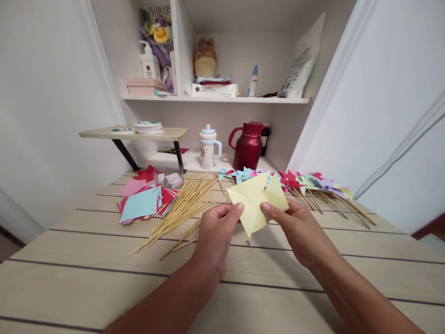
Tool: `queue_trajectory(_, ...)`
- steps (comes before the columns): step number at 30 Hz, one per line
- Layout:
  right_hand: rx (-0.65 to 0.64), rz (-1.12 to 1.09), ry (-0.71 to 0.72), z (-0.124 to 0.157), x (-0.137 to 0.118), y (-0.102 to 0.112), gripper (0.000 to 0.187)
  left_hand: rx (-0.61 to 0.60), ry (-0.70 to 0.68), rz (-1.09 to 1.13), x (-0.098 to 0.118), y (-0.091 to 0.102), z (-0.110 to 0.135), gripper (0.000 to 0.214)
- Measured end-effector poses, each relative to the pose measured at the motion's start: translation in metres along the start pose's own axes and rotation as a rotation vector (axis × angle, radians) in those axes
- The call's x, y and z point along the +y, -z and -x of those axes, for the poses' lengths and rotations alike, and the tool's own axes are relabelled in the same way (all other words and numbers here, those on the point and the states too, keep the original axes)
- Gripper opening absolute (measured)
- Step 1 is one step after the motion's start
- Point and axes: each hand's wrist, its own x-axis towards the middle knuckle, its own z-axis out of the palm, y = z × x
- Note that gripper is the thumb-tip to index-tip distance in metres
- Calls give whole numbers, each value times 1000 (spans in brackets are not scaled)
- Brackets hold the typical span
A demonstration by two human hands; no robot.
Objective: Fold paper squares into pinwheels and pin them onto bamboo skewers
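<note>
A pale yellow square of paper (255, 204), slit inward from its corners, is held up above the slatted table (278, 292). My left hand (219, 232) pinches its left side between thumb and fingers. On the right side, my right hand (295, 227) grips it with the thumb on top and the fingers behind. To the left of my hands lies a loose spread of thin wooden sticks (181, 208). Beyond the yellow paper rests a row of finished paper pinwheels (309, 181) on sticks, in several colours.
A stack of coloured paper squares (141, 204) lies at left, beside a clear container (168, 180) of small white pieces. Rolls of tape (148, 126) sit on a small raised shelf (170, 134). A cup (207, 150) and a red jug (248, 148) stand at the back.
</note>
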Motion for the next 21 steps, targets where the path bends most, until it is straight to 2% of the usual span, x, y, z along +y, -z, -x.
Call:
queue_trajectory(3,1,11,5,0,0,-1,37,-28,-30,14,-3,-3,2,35)
queue_trajectory(7,24,-2,14,0,-1,-3,37,-95,-67,133,-5,-7,5,51)
queue_trajectory(10,20,-14,3,0,-1,-3,39,-94,-65,170,-5,-7,5,57)
queue_trajectory(16,0,-17,-33,0,-1,-4,37,-150,-79,171,-3,-10,6,49)
queue_trajectory(21,-10,-27,-42,0,0,-4,37,-109,-57,76,-8,-7,6,44)
